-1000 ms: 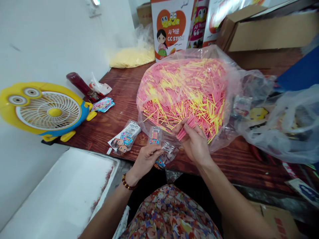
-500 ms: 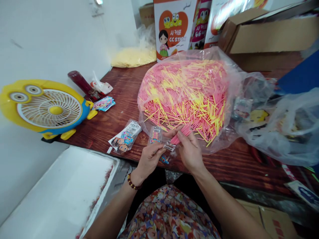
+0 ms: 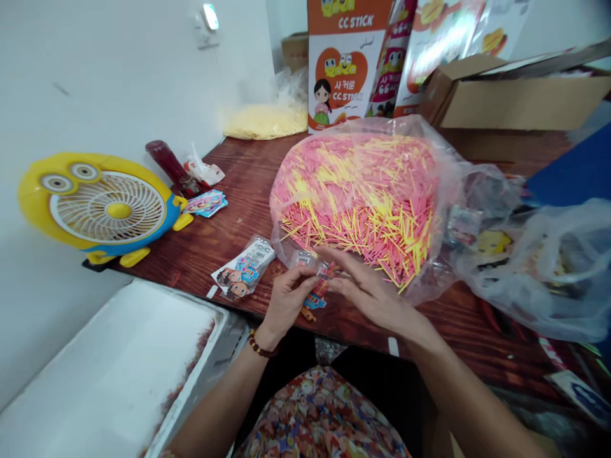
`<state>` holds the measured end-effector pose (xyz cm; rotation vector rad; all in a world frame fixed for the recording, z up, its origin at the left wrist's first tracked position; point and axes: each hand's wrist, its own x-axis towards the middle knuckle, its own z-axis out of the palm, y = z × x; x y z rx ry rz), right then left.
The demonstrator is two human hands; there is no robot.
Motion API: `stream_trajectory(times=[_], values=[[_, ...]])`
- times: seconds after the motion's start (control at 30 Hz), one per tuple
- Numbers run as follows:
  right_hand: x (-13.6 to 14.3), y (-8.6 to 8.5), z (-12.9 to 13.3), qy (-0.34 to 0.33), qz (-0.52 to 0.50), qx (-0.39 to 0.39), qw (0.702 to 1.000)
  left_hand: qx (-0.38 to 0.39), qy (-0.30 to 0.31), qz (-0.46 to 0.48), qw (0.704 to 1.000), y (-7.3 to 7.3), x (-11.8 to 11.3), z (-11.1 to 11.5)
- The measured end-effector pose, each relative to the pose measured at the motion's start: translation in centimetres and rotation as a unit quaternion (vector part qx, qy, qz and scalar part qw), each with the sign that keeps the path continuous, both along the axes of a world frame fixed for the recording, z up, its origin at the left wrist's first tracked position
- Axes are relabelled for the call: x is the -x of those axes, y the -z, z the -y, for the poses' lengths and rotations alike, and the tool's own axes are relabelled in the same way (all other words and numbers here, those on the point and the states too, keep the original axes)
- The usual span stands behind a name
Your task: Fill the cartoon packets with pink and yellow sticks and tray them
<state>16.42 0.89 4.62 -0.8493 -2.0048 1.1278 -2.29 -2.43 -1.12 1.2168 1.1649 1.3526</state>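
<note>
Printed packet [image 3: 315,301] pinched by left hand [image 3: 285,301], right hand [image 3: 382,304] angled inward at packet's top, fingers extended and parted

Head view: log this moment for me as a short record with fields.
Left hand: pinching a small printed packet
Right hand: fingers outstretched, close by that packet
Beyond hands: translucent bag with pink and yellow sticks
Left of hands: flat printed packets on wooden table
Far left: yellow-and-blue fan
Back: CC STICK box
</note>
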Motion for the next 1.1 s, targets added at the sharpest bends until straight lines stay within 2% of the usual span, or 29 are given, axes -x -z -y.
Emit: stream_trajectory(times=[0.07,0.13,0.23,0.33,0.47,0.6,0.7,0.8,0.9,1.0,1.1], values=[[-0.5,0.2,-0.4,0.023,-0.009,0.02,0.999,0.001,0.001,0.021,1.0,0.2,0.2,-0.2],[-0.8,0.5,-0.7,0.053,0.01,0.009,0.998,-0.006,0.005,0.024,1.0,0.1,0.5,-0.3],[-0.6,0.5,-1.0,0.054,0.023,-0.023,0.998,-0.049,-0.014,-0.018,0.999,-0.6,1.0,-0.3],[-0.1,0.3,-1.6,0.077,-0.016,-0.042,0.996,-0.106,-0.02,-0.072,0.992,-1.6,1.4,-0.3],[0.6,0.2,-2.4,0.088,-0.041,-0.038,0.995,-0.137,-0.041,-0.093,0.985,-2.4,1.5,-0.4],[1.4,0.0,-2.8,0.109,-0.067,0.018,0.992,-0.114,-0.064,-0.112,0.985,-2.7,1.9,-0.5],[2.5,0.2,-3.1,0.101,-0.097,0.129,0.982,-0.088,-0.074,-0.126,0.985,-2.8,2.7,-0.8],[4.2,1.8,-3.8,0.094,-0.115,0.239,0.96,-0.051,-0.08,-0.164,0.982,-2.4,4.1,-1.3],[5.8,4.6,-4.5,0.093,-0.093,0.297,0.946,-0.003,-0.077,-0.232,0.97,-1.2,5.2,-1.6],[6.6,7.5,-5.4,0.115,-0.025,0.266,0.957,0.012,-0.07,-0.309,0.949,0.3,5.5,-1.5],[6.7,9.0,-6.3,0.134,0.104,0.173,0.97,-0.002,-0.087,-0.375,0.923,1.1,5.7,-1.3]])
